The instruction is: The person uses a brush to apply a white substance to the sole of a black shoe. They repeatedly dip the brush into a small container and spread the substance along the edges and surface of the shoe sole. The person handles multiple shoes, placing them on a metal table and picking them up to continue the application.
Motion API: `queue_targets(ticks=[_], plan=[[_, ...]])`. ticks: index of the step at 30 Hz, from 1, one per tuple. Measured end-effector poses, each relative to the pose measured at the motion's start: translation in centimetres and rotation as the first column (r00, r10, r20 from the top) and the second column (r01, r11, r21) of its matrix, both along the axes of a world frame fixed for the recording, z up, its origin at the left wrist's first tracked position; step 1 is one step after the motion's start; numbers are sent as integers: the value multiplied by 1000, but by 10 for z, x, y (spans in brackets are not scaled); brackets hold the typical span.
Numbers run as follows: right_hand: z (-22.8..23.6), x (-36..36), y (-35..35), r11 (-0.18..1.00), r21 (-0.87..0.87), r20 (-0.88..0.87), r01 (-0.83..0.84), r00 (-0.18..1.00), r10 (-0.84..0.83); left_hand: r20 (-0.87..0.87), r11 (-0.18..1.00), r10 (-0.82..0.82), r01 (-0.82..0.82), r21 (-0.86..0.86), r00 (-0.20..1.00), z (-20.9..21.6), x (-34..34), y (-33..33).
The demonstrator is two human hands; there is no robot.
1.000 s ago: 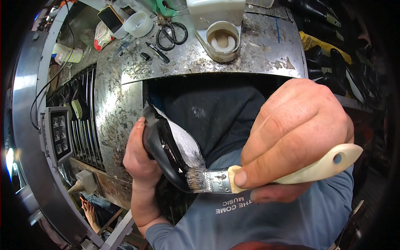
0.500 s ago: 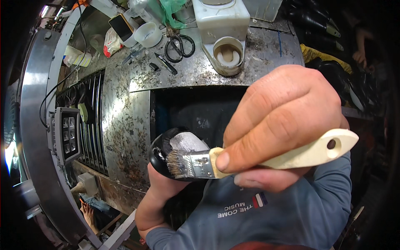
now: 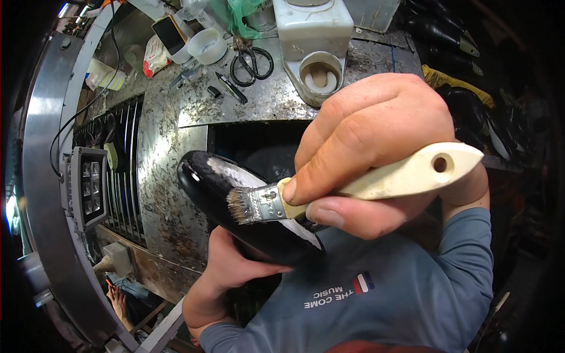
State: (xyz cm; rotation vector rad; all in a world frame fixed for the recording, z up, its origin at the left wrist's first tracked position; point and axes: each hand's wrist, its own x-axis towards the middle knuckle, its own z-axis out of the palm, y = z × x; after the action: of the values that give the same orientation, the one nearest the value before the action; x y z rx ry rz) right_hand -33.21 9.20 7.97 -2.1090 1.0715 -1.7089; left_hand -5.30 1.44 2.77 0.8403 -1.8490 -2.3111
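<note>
My left hand (image 3: 232,259) is closed around a glossy black shoe (image 3: 206,191) from below; most of its fingers are hidden. The shoe's pale, whitish underside shows along one edge, and its rounded end points up and left. In my right hand (image 3: 371,135) is a flat paintbrush (image 3: 412,170) with a cream handle, pinched close to its metal band. Its short brown bristles lie over the shoe near the boundary of the black and pale areas. Whether they touch it cannot be told.
Beyond the hands, a white glue container (image 3: 315,35) with an open cup stands on the stained metal bench (image 3: 168,176). Scissors (image 3: 252,66), a marker (image 3: 231,88) and a plastic bowl (image 3: 206,46) lie nearby. At left is a floodlight (image 3: 89,188); black shoes (image 3: 447,29) sit at far right.
The shoe has turned and risen, showing more of its length and pale underside. My right hand has moved left and slightly up with the paintbrush.
</note>
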Motion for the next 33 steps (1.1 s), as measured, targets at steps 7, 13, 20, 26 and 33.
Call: queue_targets(ticks=[7, 13, 20, 26, 33], plan=[[-10, 1, -3, 999, 27, -19, -23, 1000, 24, -10, 994, 8, -7, 108, 1000, -12, 14, -11], [-20, 5, -2, 996, 65, 3, -55, 999, 55, -84, 946, 106, -74, 317, 991, -14, 12, -10], [-32, 10, 2, 988, 114, 18, -100, 995, 99, -139, 910, 194, -125, 395, 971, -25, 13, -5], [-39, 14, 9, 962, 181, 71, -204, 978, 194, -85, 863, 290, -222, 453, 953, -30, 22, -2], [-46, 13, 21, 898, 252, 199, -361, 927, 317, -104, 845, 335, -249, 474, 937, -45, 34, -7]])
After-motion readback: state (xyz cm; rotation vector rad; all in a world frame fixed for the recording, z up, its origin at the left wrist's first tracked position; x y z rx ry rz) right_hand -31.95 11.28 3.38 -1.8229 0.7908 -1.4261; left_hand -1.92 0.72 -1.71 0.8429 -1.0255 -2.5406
